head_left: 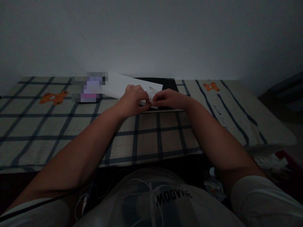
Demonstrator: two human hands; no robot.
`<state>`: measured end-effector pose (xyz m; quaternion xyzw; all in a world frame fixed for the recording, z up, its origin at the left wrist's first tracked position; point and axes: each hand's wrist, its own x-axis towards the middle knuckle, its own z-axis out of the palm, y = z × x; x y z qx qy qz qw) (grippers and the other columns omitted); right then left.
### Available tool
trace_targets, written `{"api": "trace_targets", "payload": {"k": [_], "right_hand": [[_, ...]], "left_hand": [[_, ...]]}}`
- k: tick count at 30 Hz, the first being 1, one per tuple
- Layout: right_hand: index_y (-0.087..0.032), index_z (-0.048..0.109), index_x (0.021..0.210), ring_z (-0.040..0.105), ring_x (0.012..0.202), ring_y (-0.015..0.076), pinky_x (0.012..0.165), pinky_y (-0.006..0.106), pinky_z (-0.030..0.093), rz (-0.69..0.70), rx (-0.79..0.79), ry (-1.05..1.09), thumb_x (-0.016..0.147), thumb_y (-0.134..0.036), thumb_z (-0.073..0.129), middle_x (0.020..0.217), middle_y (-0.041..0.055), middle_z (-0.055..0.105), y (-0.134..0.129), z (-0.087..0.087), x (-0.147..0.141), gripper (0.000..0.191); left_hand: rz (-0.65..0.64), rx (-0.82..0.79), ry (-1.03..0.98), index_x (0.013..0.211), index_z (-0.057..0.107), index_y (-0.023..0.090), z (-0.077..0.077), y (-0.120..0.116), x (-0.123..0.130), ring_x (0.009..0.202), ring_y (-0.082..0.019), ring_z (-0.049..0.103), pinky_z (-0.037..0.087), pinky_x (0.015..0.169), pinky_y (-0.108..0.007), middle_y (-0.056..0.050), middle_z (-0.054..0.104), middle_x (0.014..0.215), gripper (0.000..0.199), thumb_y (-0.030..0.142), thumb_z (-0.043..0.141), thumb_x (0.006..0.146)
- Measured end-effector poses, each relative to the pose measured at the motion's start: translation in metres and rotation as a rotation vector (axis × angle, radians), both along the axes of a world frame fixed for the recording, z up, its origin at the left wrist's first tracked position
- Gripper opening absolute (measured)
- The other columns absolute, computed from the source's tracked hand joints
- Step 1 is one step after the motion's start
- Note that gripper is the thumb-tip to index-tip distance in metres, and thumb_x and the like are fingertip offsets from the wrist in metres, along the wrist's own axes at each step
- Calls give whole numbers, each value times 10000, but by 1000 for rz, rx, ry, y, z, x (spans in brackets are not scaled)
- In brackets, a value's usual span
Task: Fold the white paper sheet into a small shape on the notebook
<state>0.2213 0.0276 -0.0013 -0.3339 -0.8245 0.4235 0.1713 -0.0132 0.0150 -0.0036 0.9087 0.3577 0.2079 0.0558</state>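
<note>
My left hand (134, 98) is closed in a pinch over a small pale piece with a printed strip and reddish dots (151, 91). From the other side, the thumb and fingertips of my right hand (170, 98) meet at the same piece, close to the left fingertips. Its kind is too dim and small to make out. Beneath the hands lies a white sheet of paper (118, 82), slanting across a flat black board or folder (169, 84). My fingers cover part of both.
A checked tablecloth with bear prints (146, 132) covers the table. On the left lies a phone with a lit, pixelated screen (92, 86). A pale wall (151, 37) stands behind the table. A clear plastic bottle (214, 184) shows below the front edge, at right.
</note>
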Motion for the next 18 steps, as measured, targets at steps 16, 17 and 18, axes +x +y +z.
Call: {"api": "trace_targets", "payload": {"k": [16, 17, 18], "right_hand": [[-159, 732, 885, 551, 764, 165, 735, 325, 393, -39, -2, -64, 833, -450, 662, 806, 23, 671, -2, 3, 0, 304], [-160, 730, 879, 540, 748, 158, 730, 323, 388, -33, 14, -63, 831, -443, 660, 793, 16, 664, -1, 3, 0, 296], [-160, 728, 871, 530, 734, 152, 725, 321, 382, -28, 30, -61, 830, -433, 658, 781, 9, 658, -1, 2, -1, 284]], "left_hand": [[12, 22, 33, 874, 780, 233, -2, -1, 3, 985, -261, 541, 332, 1002, -481, -42, 669, 842, 170, 370, 681, 882], [8, 22, 27, 869, 777, 233, -3, -1, 2, 985, -261, 542, 337, 997, -482, -42, 672, 845, 164, 366, 682, 882], [4, 23, 19, 866, 775, 232, -3, -1, 2, 987, -261, 544, 341, 994, -483, -43, 677, 857, 157, 359, 683, 879]]}}
